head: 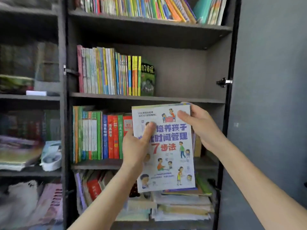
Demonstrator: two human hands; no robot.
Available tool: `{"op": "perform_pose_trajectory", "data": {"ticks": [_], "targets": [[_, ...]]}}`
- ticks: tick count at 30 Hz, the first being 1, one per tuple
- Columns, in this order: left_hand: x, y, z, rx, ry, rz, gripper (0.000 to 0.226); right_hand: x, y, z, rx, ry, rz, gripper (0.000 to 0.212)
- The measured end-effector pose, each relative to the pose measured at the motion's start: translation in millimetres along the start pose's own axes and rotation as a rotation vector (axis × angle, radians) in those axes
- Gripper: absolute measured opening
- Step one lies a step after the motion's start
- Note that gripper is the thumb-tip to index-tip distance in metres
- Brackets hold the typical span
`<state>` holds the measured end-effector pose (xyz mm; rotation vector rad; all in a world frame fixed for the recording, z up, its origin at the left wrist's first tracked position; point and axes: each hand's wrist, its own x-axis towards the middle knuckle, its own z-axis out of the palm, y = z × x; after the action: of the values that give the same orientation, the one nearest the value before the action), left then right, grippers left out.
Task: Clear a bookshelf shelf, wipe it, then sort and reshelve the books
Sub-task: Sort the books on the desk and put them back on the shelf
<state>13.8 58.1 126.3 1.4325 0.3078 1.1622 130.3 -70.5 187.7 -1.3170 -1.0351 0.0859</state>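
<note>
I hold a white paperback (167, 156) with cartoon children and purple and red Chinese title upright in front of the bookcase. My left hand (136, 146) grips its left edge, thumb across the cover. My right hand (197, 125) grips its top right corner, thumb on the front. More thin books seem stacked behind it. Above it, the middle shelf (182, 99) carries a row of upright colourful books (109, 72) on its left half, ending in a green-covered book (147, 80) facing out; its right half is bare.
The shelf below holds upright green, blue and red books (99, 136). Flat piles of books (181, 208) fill the bottom compartment. The top shelf is packed with thin leaning books (149, 9). A left cabinet behind glass (29, 97) holds more items. A grey door (269, 97) stands open at the right.
</note>
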Motion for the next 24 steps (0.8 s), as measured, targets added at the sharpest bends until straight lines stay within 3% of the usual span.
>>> {"op": "perform_pose_trajectory", "data": {"ticks": [3,9,14,19,24], "targets": [[45.2,26.8,40.3,0.020,0.020,0.078,0.022,50.3,-18.1,-23.1,-0.036,0.043,-0.114,0.035],[136.4,59.5,85.8,0.119,0.053,0.245,0.067,148.2,-34.4,-46.7,-0.139,0.163,-0.248,0.033],[214.1,76.5,115.2,0.103,0.029,0.313,0.038,223.6,-48.5,-50.5,-0.115,0.229,-0.323,0.023],[281.5,75.2,135.4,0.103,0.011,0.373,0.042,284.7,-54.5,-53.7,-0.134,0.292,-0.286,0.037],[334.8,62.2,155.4,0.159,0.041,0.425,0.038,326.9,-40.3,-57.1,-0.132,0.330,-0.247,0.037]]}}
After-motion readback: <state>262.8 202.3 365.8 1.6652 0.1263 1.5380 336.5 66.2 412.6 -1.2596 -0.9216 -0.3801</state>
